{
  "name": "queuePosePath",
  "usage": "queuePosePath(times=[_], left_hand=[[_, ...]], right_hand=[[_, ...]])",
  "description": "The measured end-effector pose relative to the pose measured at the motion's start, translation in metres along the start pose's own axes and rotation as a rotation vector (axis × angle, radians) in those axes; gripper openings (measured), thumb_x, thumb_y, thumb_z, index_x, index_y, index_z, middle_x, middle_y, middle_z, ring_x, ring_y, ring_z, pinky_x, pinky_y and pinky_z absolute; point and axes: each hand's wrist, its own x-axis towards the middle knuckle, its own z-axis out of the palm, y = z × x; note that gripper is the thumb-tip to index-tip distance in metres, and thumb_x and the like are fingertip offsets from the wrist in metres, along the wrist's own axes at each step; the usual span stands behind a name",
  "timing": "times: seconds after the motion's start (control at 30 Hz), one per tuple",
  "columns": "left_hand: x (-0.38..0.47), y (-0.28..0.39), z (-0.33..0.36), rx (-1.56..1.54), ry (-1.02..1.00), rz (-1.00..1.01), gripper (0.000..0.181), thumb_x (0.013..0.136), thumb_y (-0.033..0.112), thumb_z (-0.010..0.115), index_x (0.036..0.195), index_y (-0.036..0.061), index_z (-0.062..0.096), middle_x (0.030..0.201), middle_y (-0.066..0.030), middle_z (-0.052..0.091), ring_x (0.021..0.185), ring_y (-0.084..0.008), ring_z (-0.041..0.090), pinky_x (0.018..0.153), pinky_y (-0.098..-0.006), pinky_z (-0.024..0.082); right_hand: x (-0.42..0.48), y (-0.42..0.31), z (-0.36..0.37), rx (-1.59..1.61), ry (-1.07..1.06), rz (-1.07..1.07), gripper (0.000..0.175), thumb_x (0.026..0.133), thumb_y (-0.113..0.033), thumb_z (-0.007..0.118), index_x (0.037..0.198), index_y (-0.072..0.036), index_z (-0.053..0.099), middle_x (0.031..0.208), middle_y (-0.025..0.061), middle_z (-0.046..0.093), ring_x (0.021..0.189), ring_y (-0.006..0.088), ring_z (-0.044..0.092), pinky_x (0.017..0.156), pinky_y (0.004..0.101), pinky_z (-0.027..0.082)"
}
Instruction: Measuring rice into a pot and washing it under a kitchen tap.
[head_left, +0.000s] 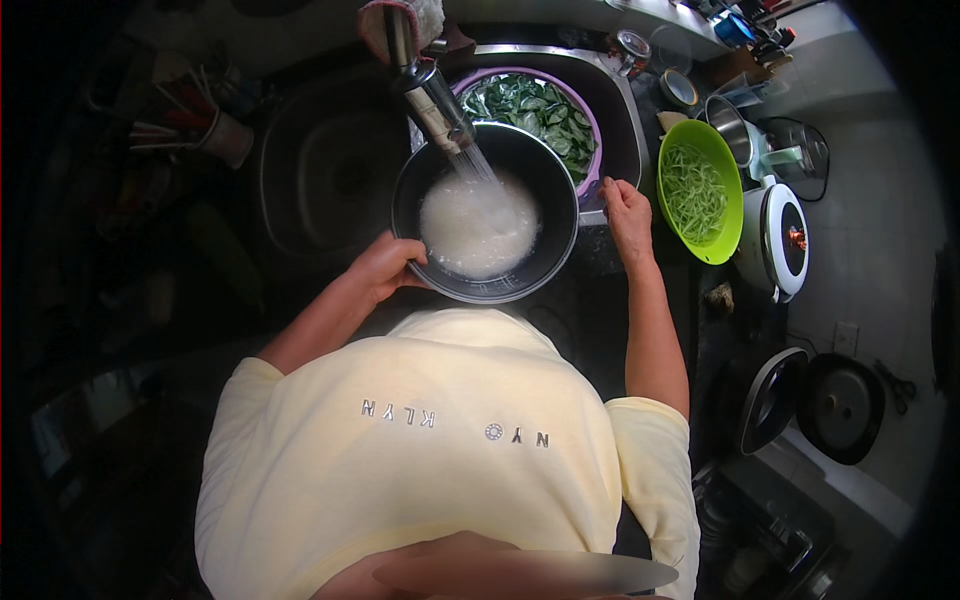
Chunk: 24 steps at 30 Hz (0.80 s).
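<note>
My left hand (388, 264) grips the near-left rim of a dark rice cooker inner pot (559, 217), thumb inside the rim. Cloudy white liquid (480, 232) covers the pot's bottom; what lies under it is hidden. Water sprays into it from a metal faucet (435, 105) overhead. Right of the pot, my right hand (628, 217) is raised with curled fingers beside the rim of a purple basin (592, 150). Whether it touches the basin or holds anything small cannot be made out. Green leaves (532, 109) fill the basin, partly behind the pot.
A double sink (637, 135) lies ahead, its left bowl (322, 172) in shadow. To the right stand a lime-green colander (712, 251) of shredded green vegetable and a white lidded cooker (784, 262). A utensil holder (229, 139) is at left. Black pans (840, 412) sit lower right.
</note>
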Motion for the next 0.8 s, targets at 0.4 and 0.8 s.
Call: queuePosePath(times=[0.4,0.8], left_hand=[[0.005,-0.009,-0.008,0.035,-0.027,-0.002,0.036,0.072,-0.003,0.050,0.108,-0.0023,0.050,0.090,-0.0122,0.057,0.078,-0.0255,0.065,0.066,-0.0416,0.060],[0.011,0.034,-0.029,0.326,0.106,0.217,0.089,0.083,0.056,0.053,0.147,0.0115,0.011,0.144,-0.0111,0.034,0.131,-0.0287,0.031,0.102,-0.0455,0.030]], right_hand=[[0.016,-0.041,0.030,-0.241,0.073,-0.257,0.035,0.089,-0.038,0.051,0.080,-0.006,0.061,0.083,0.0147,0.060,0.080,0.0354,0.058,0.069,0.0433,0.044],[0.010,-0.048,0.052,-0.336,0.094,-0.401,0.024,0.088,-0.030,0.056,0.079,-0.008,0.060,0.074,0.0128,0.060,0.069,0.0344,0.059,0.060,0.0435,0.044]])
